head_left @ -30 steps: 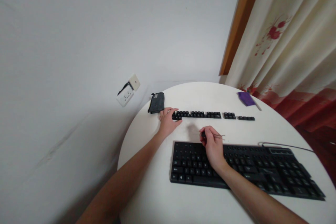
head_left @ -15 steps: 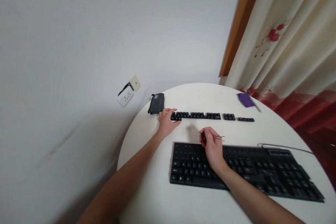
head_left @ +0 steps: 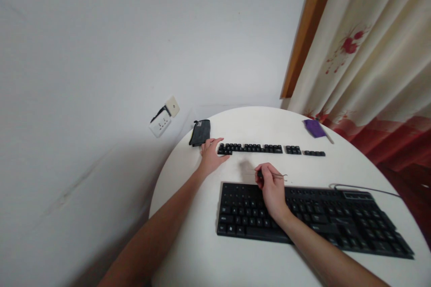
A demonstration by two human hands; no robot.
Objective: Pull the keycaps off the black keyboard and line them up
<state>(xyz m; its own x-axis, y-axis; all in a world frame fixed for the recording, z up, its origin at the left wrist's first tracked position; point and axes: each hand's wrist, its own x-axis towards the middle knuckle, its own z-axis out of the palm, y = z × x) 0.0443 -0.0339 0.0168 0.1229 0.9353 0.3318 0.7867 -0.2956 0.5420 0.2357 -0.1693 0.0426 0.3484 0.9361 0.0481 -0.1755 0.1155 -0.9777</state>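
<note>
A black keyboard (head_left: 336, 219) lies across the round white table (head_left: 269, 260). My right hand (head_left: 272, 190) hovers over its upper left part, fingers pinched on a thin wire keycap puller (head_left: 281, 175) and a small dark keycap. Beyond it a row of loose black keycaps (head_left: 251, 148) is laid out, with two shorter groups (head_left: 305, 151) to the right. My left hand (head_left: 210, 157) rests at the left end of that row, fingers curled loosely, thumb touching the first keycaps.
A dark grey pouch (head_left: 200, 132) lies at the table's far left edge. A purple cloth with a pen-like stick (head_left: 316, 128) sits far right. The keyboard cable (head_left: 367, 187) runs right. A wall socket (head_left: 163, 119) and a curtain (head_left: 370, 63) stand behind.
Both hands stay almost where they were; the view has shifted slightly. My left hand edged a little left along the end of the keycap row.
</note>
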